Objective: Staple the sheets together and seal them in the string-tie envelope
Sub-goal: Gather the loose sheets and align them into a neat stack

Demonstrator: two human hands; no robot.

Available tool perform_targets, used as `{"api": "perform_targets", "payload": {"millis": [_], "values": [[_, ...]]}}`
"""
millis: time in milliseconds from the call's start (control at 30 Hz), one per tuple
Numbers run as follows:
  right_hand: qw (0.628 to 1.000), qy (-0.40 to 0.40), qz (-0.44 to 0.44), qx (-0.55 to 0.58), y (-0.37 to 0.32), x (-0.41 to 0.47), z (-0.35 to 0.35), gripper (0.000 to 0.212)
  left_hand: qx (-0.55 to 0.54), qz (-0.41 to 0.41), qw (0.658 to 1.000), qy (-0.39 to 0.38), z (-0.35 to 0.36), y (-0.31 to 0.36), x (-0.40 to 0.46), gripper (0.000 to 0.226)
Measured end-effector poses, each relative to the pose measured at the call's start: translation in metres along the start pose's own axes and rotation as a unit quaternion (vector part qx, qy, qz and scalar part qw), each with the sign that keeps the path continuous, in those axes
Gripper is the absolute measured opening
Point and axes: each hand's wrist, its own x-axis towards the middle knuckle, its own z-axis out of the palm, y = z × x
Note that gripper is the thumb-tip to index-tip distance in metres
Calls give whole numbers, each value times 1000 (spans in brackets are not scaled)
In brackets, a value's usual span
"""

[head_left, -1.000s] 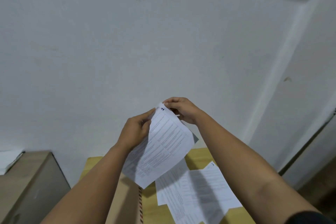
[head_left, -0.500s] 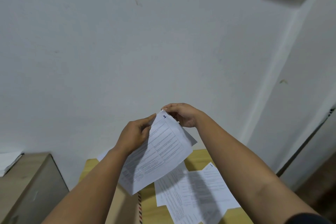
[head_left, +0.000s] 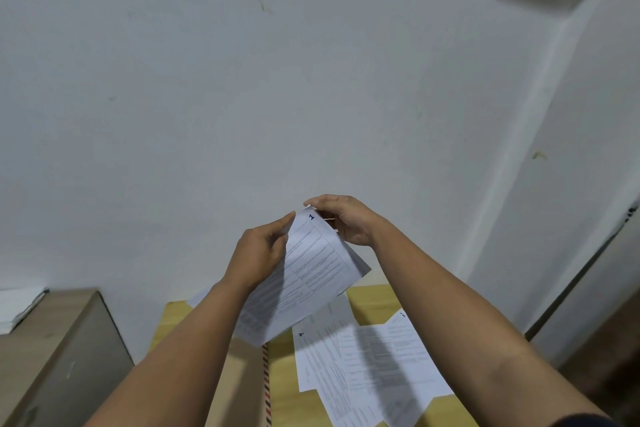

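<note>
I hold a few printed sheets [head_left: 304, 274] up in front of the wall, above the table; the top one bears a handwritten "1". My left hand [head_left: 259, 253] pinches their upper left edge and my right hand [head_left: 341, 218] grips the top corner. More printed sheets [head_left: 367, 364] lie spread on the wooden table [head_left: 367, 302] under my right forearm. A brown envelope [head_left: 239, 385] with a red-and-blue striped edge lies on the table beneath my left forearm, mostly hidden. No stapler is in view.
A grey-brown cabinet [head_left: 55, 350] stands left of the table with a pile of white paper [head_left: 20, 305] on top. A plain white wall rises right behind the table. A dark door or frame edge [head_left: 588, 274] runs down the right side.
The held sheets have tilted further, their lower end swinging left and down. My right hand has kept its grip on the top corner while my view has dipped slightly.
</note>
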Motion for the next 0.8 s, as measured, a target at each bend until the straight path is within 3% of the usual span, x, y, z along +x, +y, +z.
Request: {"api": "perform_targets", "payload": {"millis": [200, 367, 500, 800], "values": [[993, 50, -58, -85, 10, -1, 1, 28, -7, -13, 1000, 26, 0, 0, 0, 49], [989, 68, -107, -74, 18, 0, 3, 27, 9, -1, 999, 38, 3, 0, 0, 53], [989, 69, -113, -68, 18, -1, 6, 31, 38, -10, 998, 45, 4, -2, 2, 54], [986, 82, -114, -94, 22, -1, 6, 35, -44, -72, 996, 31, 8, 1, 9, 53]]}}
